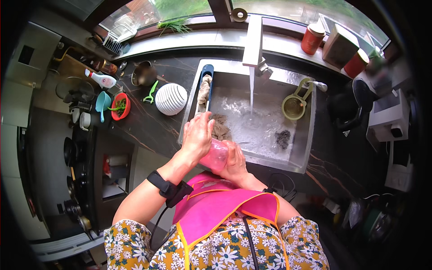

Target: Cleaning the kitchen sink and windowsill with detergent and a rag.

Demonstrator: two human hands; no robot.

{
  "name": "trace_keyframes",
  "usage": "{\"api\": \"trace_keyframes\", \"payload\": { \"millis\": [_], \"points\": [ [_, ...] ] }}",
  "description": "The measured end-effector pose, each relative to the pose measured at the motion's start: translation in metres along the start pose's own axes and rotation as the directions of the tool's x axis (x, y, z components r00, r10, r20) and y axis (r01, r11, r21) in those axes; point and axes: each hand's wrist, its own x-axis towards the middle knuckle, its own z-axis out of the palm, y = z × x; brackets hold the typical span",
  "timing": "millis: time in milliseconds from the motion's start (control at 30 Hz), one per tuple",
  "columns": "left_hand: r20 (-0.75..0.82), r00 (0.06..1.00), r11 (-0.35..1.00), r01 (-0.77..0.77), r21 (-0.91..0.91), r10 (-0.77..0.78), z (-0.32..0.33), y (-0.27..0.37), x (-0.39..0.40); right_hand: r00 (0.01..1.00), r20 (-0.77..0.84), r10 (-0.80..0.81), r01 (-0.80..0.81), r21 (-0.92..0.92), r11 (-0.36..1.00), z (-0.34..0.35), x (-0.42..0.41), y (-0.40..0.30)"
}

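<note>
A translucent pink plastic container (215, 156) is between my hands, tilted above the front edge of the steel sink (308, 148). My left hand (198, 136) lies along its left side, fingers straight and close together. From the right, my right hand (235, 158) curls around it. My palms hide parts of the container. Just beyond my fingers a brown cloth (220, 126) lies in the sink. Water (251, 89) runs from the tall square faucet (253, 44) into the basin. A dark scouring pad (282, 139) sits on the basin's right side.
A narrow blue holder (207, 70) with a beige rag (204, 89) stands along the sink's left wall. A green strainer cup (293, 106) hangs at the right. On the left counter are a white striped dome (171, 99), a green peeler (151, 92) and a red bowl (120, 107) of green peppers.
</note>
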Motion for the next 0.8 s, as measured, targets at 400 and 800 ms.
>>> {"api": "trace_keyframes", "payload": {
  "millis": [400,800],
  "points": [
    [-0.038,0.997,0.993,0.060,-0.098,-0.064,-0.003,0.002,0.001,1.000,0.000,-0.027,0.027,-0.041,0.999,0.000,0.002,0.001],
    [-0.135,0.963,0.960,-0.251,-0.120,0.235,-0.034,-0.002,-0.011,0.998,0.056,0.002,0.001,-0.057,0.998,-0.002,0.000,0.003]
  ]
}}
